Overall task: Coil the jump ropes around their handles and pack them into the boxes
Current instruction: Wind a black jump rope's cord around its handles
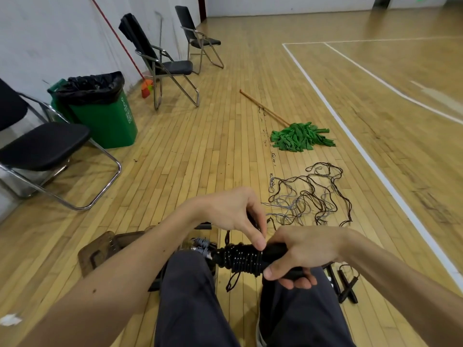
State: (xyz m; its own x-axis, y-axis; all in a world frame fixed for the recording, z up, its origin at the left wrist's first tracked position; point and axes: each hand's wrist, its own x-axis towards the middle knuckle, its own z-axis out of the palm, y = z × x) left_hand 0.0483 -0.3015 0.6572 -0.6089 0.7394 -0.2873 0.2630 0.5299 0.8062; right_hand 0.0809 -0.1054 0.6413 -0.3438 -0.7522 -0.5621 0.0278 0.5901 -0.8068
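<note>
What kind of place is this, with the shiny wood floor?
Most likely a sports hall or school gym. The wooden plank floor has white court lines painted on it, folding chairs stand along the wall, and loose jump ropes lie tangled on the floor.

floor: pale wood planks, white court lines far right of green bin | wall: white, behind bin | black folding chair left of bin | second chair and third chair beyond bin along wall | red-handled broom leaning just beyond bin | green mop lying right of bin
</note>
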